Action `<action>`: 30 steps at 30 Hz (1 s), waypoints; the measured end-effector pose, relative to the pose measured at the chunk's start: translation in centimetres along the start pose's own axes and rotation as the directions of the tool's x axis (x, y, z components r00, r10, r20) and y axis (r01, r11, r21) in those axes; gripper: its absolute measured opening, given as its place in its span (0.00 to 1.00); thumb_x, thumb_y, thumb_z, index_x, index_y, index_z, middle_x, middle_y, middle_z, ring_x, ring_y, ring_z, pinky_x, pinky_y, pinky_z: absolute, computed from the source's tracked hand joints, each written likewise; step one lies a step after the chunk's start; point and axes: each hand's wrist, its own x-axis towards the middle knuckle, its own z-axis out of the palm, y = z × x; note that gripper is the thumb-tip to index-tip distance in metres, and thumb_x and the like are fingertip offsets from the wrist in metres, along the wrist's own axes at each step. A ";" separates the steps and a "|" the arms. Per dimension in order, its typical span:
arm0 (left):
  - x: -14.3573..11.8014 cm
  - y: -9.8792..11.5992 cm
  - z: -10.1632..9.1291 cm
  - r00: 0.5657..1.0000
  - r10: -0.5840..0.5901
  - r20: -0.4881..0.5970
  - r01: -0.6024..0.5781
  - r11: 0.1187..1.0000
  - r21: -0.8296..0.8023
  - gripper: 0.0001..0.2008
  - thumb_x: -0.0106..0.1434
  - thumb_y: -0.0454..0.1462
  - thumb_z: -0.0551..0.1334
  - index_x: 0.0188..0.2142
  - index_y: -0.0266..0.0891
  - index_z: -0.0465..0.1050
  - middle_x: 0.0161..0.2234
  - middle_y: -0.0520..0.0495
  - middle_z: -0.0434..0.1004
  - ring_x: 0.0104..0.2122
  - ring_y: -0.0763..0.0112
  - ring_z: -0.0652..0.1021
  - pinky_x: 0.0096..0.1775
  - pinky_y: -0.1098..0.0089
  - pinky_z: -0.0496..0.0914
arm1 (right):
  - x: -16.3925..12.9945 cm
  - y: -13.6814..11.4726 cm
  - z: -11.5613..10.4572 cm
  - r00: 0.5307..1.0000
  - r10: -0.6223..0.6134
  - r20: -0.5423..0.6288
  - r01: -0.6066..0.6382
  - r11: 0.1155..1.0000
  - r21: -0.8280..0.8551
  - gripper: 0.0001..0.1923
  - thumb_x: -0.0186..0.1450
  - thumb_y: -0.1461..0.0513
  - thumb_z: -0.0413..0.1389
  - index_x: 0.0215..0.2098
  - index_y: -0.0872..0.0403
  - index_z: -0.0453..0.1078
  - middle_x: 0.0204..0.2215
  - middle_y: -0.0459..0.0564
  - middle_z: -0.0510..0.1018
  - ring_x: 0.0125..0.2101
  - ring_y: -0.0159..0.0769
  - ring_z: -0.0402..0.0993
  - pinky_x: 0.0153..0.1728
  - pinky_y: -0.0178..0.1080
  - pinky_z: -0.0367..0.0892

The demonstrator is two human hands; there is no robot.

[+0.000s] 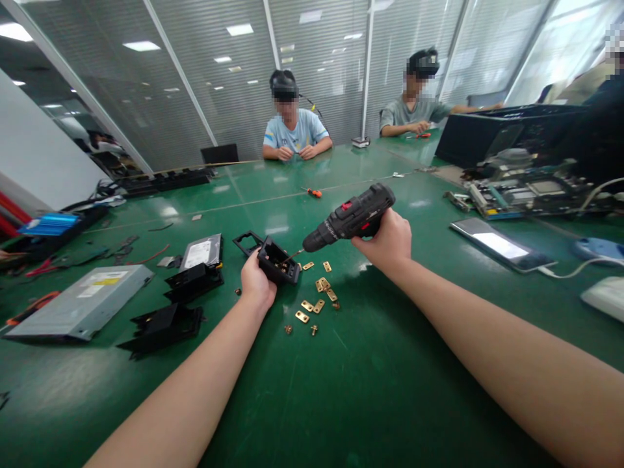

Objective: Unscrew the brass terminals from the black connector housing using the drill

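My left hand (257,284) is closed around a black plastic housing (287,272), tilted with its open side toward the drill. In my right hand (392,244) is a black cordless drill (348,218) with red marks, gripped by its handle. Its long thin bit (295,254) points down and left into the housing; whether the tip touches a screw there I cannot tell. Several small brass plates (318,306) with two holes each lie on the green table just right of the housing. Nearer to me are brass screws or fittings (314,330).
At left lie two black plastic housings (168,325), a hard drive (202,252) and a silver optical drive (88,299). An orange screwdriver (314,193) rests farther back. To the right are a phone (502,244), circuit boards (531,192) and a black case (480,140). Co-workers sit across the table.
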 end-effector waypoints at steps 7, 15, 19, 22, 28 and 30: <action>-1.0 0.6 0.5 1.000 -0.010 0.006 0.010 1.000 0.000 0.10 0.62 0.40 0.58 0.33 0.40 0.77 0.31 0.44 0.82 0.35 0.58 0.82 0.40 0.60 0.79 | -0.3 -0.7 -0.4 1.000 0.030 0.003 -0.030 1.000 -0.006 0.22 0.52 0.52 0.64 0.40 0.50 0.64 0.37 0.56 0.79 0.39 0.55 0.75 0.44 0.53 0.69; -0.8 0.8 -0.1 0.998 -0.057 -0.004 0.056 0.996 -0.074 0.13 0.65 0.41 0.56 0.37 0.40 0.78 0.36 0.42 0.83 0.39 0.54 0.83 0.45 0.55 0.79 | -0.7 -1.5 -1.0 0.999 0.040 0.020 -0.040 0.999 -0.017 0.20 0.53 0.52 0.63 0.38 0.50 0.64 0.35 0.58 0.80 0.38 0.56 0.77 0.43 0.53 0.69; -0.6 0.2 -0.4 0.999 0.001 0.037 -0.001 1.000 -0.013 0.07 0.61 0.37 0.61 0.38 0.42 0.76 0.36 0.45 0.82 0.39 0.57 0.83 0.47 0.56 0.78 | -0.3 -1.3 -1.2 0.998 0.033 0.045 -0.031 0.999 -0.036 0.19 0.53 0.52 0.63 0.39 0.50 0.65 0.35 0.58 0.81 0.37 0.56 0.78 0.42 0.52 0.69; -0.4 -0.2 -0.5 0.994 0.078 0.075 -0.078 0.997 -0.003 0.06 0.57 0.35 0.63 0.36 0.42 0.75 0.34 0.48 0.81 0.36 0.62 0.82 0.44 0.62 0.77 | 0.0 -1.1 -1.4 0.998 0.038 0.056 -0.035 0.998 -0.050 0.20 0.54 0.52 0.63 0.39 0.50 0.65 0.35 0.58 0.82 0.36 0.55 0.79 0.40 0.50 0.68; -0.1 -0.6 -0.6 0.990 0.101 0.103 -0.102 0.995 0.011 0.05 0.57 0.38 0.66 0.33 0.42 0.74 0.31 0.50 0.79 0.34 0.64 0.81 0.39 0.66 0.76 | 0.2 -1.1 -1.4 0.997 0.049 0.061 -0.045 0.997 -0.066 0.22 0.53 0.51 0.64 0.42 0.51 0.66 0.37 0.59 0.82 0.37 0.57 0.79 0.39 0.50 0.68; 0.1 -0.7 -0.6 0.990 0.099 0.100 -0.101 0.995 0.025 0.06 0.57 0.40 0.66 0.34 0.42 0.74 0.32 0.50 0.79 0.35 0.63 0.81 0.40 0.65 0.76 | 0.2 -1.1 -1.4 0.997 0.049 0.064 -0.045 0.997 -0.066 0.24 0.53 0.51 0.65 0.43 0.51 0.67 0.38 0.60 0.82 0.38 0.57 0.79 0.40 0.50 0.69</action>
